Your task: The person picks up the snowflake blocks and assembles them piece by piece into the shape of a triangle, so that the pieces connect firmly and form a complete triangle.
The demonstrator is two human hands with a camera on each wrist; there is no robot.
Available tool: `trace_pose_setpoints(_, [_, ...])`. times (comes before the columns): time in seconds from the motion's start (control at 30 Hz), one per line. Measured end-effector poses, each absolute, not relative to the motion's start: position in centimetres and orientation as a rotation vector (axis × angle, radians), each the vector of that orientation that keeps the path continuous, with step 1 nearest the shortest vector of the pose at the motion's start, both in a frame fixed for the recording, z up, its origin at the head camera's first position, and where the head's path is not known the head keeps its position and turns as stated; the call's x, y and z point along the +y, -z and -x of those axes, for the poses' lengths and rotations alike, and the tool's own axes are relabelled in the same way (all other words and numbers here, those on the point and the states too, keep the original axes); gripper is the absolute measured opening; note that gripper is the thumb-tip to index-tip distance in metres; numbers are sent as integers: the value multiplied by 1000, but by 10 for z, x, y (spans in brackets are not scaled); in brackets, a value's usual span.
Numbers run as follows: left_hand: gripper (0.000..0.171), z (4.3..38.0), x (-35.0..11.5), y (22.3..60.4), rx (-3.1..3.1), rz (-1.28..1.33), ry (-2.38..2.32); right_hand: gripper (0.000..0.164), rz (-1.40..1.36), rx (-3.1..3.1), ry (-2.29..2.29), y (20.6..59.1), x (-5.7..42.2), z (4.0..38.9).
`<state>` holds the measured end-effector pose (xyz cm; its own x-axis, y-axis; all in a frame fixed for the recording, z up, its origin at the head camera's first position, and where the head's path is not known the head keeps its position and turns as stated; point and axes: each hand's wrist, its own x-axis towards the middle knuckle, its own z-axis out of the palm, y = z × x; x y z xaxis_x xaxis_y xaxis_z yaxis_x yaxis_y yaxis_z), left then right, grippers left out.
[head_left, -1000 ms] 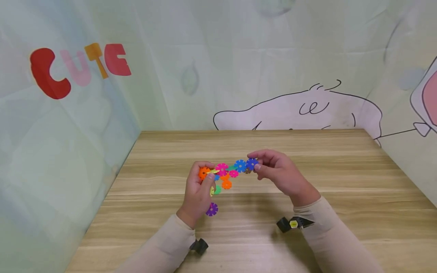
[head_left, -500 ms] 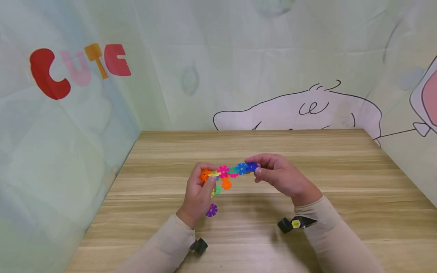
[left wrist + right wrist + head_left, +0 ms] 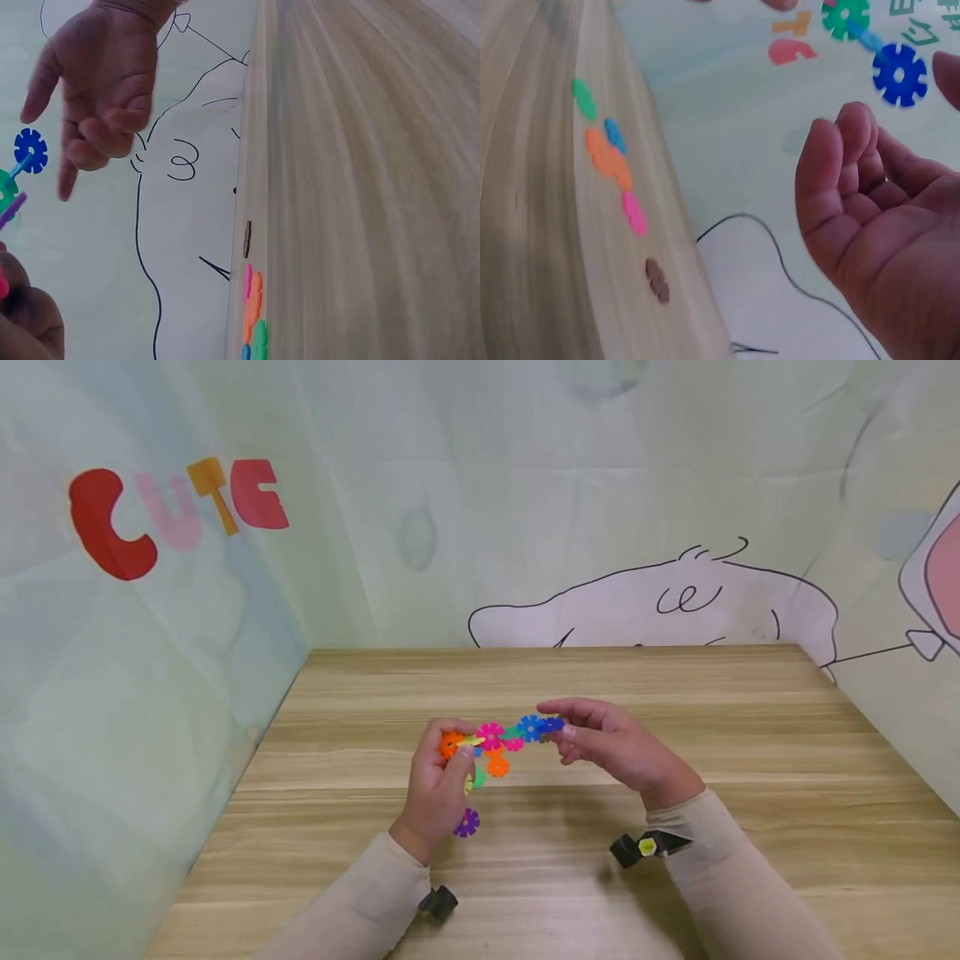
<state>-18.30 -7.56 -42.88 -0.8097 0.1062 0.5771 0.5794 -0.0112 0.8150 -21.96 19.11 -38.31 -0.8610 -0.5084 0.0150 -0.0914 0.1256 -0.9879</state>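
Note:
My left hand (image 3: 438, 785) grips the left end of a chain of notched plastic snowflake discs, held above the table. An orange disc (image 3: 452, 745) shows at its fingers, then yellow, a pink disc (image 3: 491, 736), green and light blue. At the chain's right end is a dark blue disc (image 3: 551, 724), tilted in the head view. My right hand (image 3: 611, 739) is around that end; in the right wrist view its thumb and fingers stand apart from the dark blue disc (image 3: 900, 75). The left wrist view shows only part of my left hand (image 3: 30, 315).
Loose discs lie flat on the wooden table (image 3: 360, 860): an orange disc (image 3: 498, 766), a purple disc (image 3: 467, 822), a green disc (image 3: 584, 99), a pink disc (image 3: 634, 214) and a brown disc (image 3: 657, 280). A printed cloth wall (image 3: 360, 527) stands behind the table.
The dark blue disc has turned from facing the head camera to a tilted angle. My right thumb and fingers have come off it. My left hand has hardly moved.

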Motion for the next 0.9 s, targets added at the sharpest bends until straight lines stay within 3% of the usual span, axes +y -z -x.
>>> trace_pose_setpoints(0.27, [21, 184, -77, 430, -1920, 695, 1904, 36, 382, 2438, 1325, 418, 183, 238])
trace_pose_setpoints(0.5, [22, 183, -74, 429, -1924, 706, 1915, 63, 357, 2568, 923, 429, 176, 237])
trace_pose_setpoints(0.63, [22, 183, -72, 429, -1945, 696, 1920, 70, 393, 2570, 823, 428, 176, 236])
trace_pose_setpoints(0.8, [22, 183, -72, 429, -1970, 673, 1912, 64, 450, 2609, 736, 428, 175, 236])
trace_pose_setpoints(0.9, [23, 183, -73, 429, -1970, 657, 1907, 50, 448, 2679, 721, 430, 175, 237])
